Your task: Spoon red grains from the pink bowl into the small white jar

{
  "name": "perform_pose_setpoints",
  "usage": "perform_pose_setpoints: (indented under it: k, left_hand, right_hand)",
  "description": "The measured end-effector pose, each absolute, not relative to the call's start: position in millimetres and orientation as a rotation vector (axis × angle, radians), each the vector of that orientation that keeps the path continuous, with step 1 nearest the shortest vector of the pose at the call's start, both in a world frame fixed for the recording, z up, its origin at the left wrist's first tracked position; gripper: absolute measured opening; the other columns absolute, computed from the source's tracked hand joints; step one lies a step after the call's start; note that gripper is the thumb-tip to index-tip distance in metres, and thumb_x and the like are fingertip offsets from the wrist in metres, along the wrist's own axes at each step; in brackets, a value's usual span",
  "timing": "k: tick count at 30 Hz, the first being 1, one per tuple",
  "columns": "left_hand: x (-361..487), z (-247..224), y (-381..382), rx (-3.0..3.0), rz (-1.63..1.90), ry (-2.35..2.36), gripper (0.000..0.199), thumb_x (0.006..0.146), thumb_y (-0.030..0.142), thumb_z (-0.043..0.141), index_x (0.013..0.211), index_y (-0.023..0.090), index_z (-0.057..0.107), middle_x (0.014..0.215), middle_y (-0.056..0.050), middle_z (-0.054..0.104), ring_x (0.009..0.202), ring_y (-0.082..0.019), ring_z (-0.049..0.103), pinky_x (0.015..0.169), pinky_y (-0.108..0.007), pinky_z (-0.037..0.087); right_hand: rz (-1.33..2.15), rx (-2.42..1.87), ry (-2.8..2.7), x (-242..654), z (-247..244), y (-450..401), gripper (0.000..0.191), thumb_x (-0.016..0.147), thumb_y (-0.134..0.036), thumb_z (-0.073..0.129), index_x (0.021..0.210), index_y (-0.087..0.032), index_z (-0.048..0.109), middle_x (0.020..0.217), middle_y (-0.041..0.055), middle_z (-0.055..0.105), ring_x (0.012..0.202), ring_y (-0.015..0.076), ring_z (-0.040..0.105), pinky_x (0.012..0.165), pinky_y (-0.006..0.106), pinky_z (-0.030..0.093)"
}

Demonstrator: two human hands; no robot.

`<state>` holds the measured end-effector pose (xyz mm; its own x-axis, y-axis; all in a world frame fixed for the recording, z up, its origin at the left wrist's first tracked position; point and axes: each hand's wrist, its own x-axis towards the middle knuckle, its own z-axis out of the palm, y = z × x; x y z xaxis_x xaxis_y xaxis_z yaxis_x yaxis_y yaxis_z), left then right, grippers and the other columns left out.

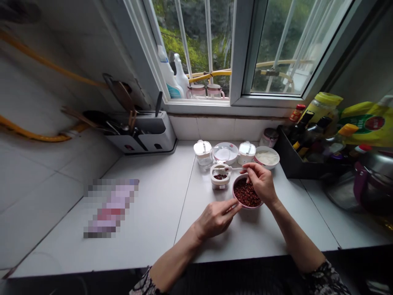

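My right hand (260, 182) pinches the handle of a small white spoon (235, 169), whose bowl end is over an open clear-and-white jar (220, 182). Some dark red bits lie in the jar. Right of it stands a pink-rimmed bowl (247, 193) filled with dark reddish-brown pieces, partly under my right hand. My left hand (216, 217) touches the bowl's front left rim with its fingertips, fingers stretched out and holding nothing else.
Behind are two white-lidded jars (202, 149) (247, 150), a white plate (230, 153) and a bowl of white contents (267, 157). A black bottle box (297, 164) stands right, a utensil holder (156, 133) back left, a blurred-out item (112, 209) left.
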<state>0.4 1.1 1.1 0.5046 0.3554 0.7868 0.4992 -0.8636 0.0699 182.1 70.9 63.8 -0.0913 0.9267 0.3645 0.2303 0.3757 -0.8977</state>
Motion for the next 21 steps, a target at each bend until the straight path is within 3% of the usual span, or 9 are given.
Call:
perform_pose_setpoints:
  k: [6,9,14,21]
  left_hand:
    - [1.3,-0.1,0.7,-2.576,-1.278,-0.759,0.037,0.095,0.005,0.041,0.127,0.012,0.057,0.107,-0.013,0.071,0.081,-0.015,0.072,0.069,-0.024,0.062]
    - [0.5,-0.7,0.8,-2.569,-1.279,-0.760,0.037,0.095,0.005,0.041,0.127,0.013,0.058,0.107,-0.013,0.071,0.084,-0.015,0.072,0.070,-0.025,0.063]
    - [-1.8,-1.0,0.0,-2.571,-1.279,-0.750,0.034,0.093,0.004,0.045,0.123,0.011,0.060,0.108,-0.014,0.070,0.084,-0.016,0.072,0.069,-0.026,0.063]
    - [-4.4,-3.0,-2.1,-2.593,-1.232,-0.795,0.037,0.094,0.005,0.044,0.126,0.015,0.059,0.110,-0.013,0.070,0.086,-0.015,0.071,0.071,-0.024,0.061]
  right_hand:
    - [0.273,-0.748,-2.139,179.4,60.0,64.3,0.027,0.090,-0.013,0.045,0.099,-0.020,0.070,0.094,0.0102,0.076,0.087,0.0221,0.070,0.081,0.037,0.054]
    - [0.233,-0.811,-2.050,191.3,60.4,64.1,0.025,0.090,-0.015,0.046,0.098,-0.020,0.069,0.089,0.0084,0.075,0.083,0.0213,0.070,0.080,0.036,0.054]
    - [0.402,-1.081,-1.813,217.1,60.4,66.5,0.019,0.089,-0.022,0.046,0.082,-0.021,0.064,0.067,0.0009,0.067,0.060,0.0165,0.062,0.062,0.029,0.050]
    - [0.439,-1.125,-1.986,213.9,55.8,66.7,0.019,0.084,-0.019,0.046,0.076,-0.021,0.063,0.069,0.0024,0.068,0.064,0.0169,0.062,0.065,0.027,0.047]
